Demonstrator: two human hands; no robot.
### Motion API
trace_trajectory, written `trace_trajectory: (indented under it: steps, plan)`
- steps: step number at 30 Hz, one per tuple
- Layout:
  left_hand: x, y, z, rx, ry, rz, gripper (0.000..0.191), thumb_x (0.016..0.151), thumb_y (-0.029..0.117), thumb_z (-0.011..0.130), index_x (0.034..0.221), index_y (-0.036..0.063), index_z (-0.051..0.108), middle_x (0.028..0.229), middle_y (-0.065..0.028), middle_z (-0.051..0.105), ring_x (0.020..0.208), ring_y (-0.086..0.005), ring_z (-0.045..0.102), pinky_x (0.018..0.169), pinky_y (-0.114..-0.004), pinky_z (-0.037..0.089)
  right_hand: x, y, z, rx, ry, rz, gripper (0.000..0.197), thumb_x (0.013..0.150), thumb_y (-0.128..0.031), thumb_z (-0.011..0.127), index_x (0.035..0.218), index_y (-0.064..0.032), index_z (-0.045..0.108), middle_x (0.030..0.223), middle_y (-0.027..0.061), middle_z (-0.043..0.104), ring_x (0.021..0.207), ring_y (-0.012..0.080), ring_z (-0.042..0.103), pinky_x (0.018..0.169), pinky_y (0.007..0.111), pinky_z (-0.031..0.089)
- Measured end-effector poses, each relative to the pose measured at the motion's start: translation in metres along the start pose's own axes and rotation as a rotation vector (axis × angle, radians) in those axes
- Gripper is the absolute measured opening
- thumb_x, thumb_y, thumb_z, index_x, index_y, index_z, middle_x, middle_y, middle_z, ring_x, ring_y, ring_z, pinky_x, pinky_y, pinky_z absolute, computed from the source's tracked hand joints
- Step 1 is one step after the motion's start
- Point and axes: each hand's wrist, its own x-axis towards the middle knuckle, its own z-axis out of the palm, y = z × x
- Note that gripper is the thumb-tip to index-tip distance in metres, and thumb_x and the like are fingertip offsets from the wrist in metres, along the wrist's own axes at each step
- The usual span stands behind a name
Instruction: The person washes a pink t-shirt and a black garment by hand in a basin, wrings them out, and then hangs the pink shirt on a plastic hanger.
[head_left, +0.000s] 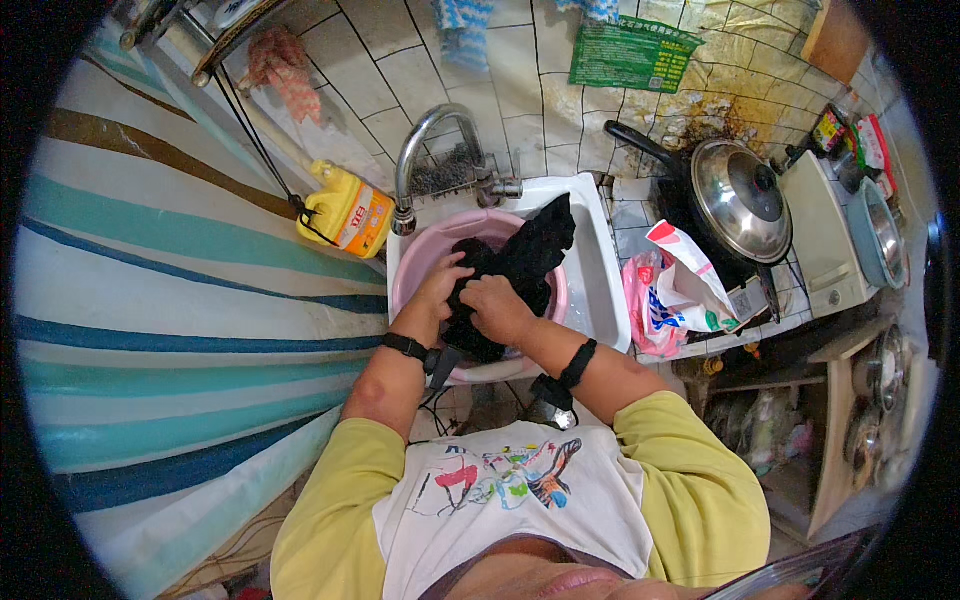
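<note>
A black cloth or garment (536, 244) lies bunched in a pink plastic basin (411, 259), with one end draped up over the basin's far right rim. The basin stands inside a white sink (596, 300). My right hand (499, 311) grips a fold of the cloth near the middle, its fingers curled. My left hand (442, 285) is against the cloth's left side, fingers bent and partly hidden, so its hold is unclear. Over the sink's back left corner arches a chrome faucet (442, 116), its spout left of the basin.
Left of the sink stands a yellow jug (349, 210) beside a striped curtain (195, 300). To the right are a pink-and-white plastic package (675, 300) and a lidded wok (739, 202) with its handle toward the wall. A blue basin (866, 232) sits farther right.
</note>
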Motion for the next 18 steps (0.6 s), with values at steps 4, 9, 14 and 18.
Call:
trace_trajectory:
  steps: [4,9,14,18]
  plan:
    - [0.037,-0.044,-0.027,-0.236,-0.063,0.013,0.055,0.08,-0.004,0.053,0.13,0.0179,0.057,0.123,-0.0176,0.058,0.099,-0.0327,0.061,0.072,-0.044,0.053,-0.002,0.002,-0.004,0.106,0.051,0.043,0.026,0.061,-0.007,0.066,0.086,-0.0085,0.064,0.094,0.011,0.058,0.091,0.033,0.055,0.079,0.044,0.043]
    - [0.051,-0.067,-0.04,0.354,0.167,0.194,0.061,0.075,-0.009,0.047,0.13,0.0164,0.056,0.12,-0.0188,0.062,0.1,-0.0338,0.062,0.084,-0.038,0.051,-0.009,0.05,-0.026,-0.373,0.316,0.593,0.043,0.068,-0.013,0.071,0.11,-0.0217,0.066,0.138,0.0163,0.041,0.128,0.036,0.036,0.099,0.056,0.031]
    - [0.057,-0.069,-0.043,0.892,0.183,0.095,0.065,0.073,0.0,0.055,0.136,0.014,0.05,0.125,-0.0239,0.057,0.12,-0.042,0.05,0.1,-0.041,0.043,-0.023,0.082,-0.017,-0.481,0.157,0.672,0.025,0.074,-0.007,0.062,0.098,-0.0158,0.064,0.129,0.0142,0.05,0.123,0.0341,0.043,0.095,0.052,0.036]
    - [0.039,-0.053,-0.031,0.785,0.291,0.234,0.079,0.071,0.007,0.062,0.145,0.0208,0.038,0.138,-0.0219,0.045,0.132,-0.0408,0.038,0.109,-0.043,0.034,-0.014,0.075,0.009,-0.459,0.143,0.514,0.025,0.08,-0.006,0.054,0.104,-0.0101,0.06,0.119,0.0134,0.058,0.118,0.0313,0.051,0.1,0.06,0.031]
